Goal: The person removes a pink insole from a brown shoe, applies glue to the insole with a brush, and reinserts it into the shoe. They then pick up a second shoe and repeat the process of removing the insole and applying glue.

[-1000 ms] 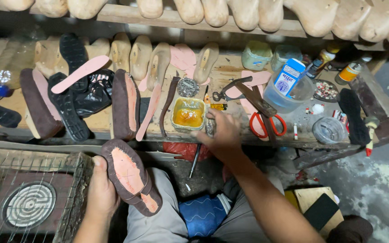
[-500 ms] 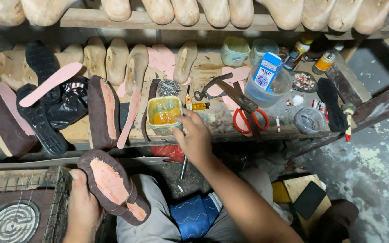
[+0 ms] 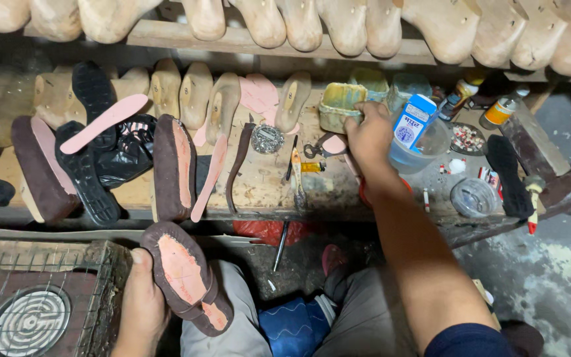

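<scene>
**Sole in one hand, glue tin in the other**

At the far left, low by my knee, sits a wire-caged heater (image 3: 28, 317) with a round coil under its grille. Just beside it, my left hand (image 3: 141, 305) is wrapped around the edge of a brown shoe with its pink sole (image 3: 183, 274) turned up, thumb over the rim and fingers hidden beneath, so it is closed on the shoe and holds it clear of the workbench (image 3: 266, 188), over my lap.

On the bench above, a brown shoe with a pale insole (image 3: 38, 168) lies on its side, next to black rubber soles (image 3: 87, 175) and a loose pink insole (image 3: 104, 122) resting across them. Further along stands another brown upper (image 3: 173, 165), then a row of bare wooden lasts (image 3: 196, 92) leaning against the back. A small round metal lid (image 3: 267, 139) and a yellow-handled knife (image 3: 297, 173) lie near the middle.

Right of that, my right hand (image 3: 368, 135) reaches across the bench with the fingers curled round the near side of a stained yellowish tin (image 3: 340, 106), gripping its rim. Just beside my wrist is a blue and white carton (image 3: 412, 122) standing in a clear plastic tub (image 3: 424, 149). Beyond it lie a clear round lid (image 3: 474, 196), a black sole (image 3: 507, 175) and two small bottles (image 3: 480, 106). More lasts (image 3: 365, 26) hang along the upper rail.
</scene>
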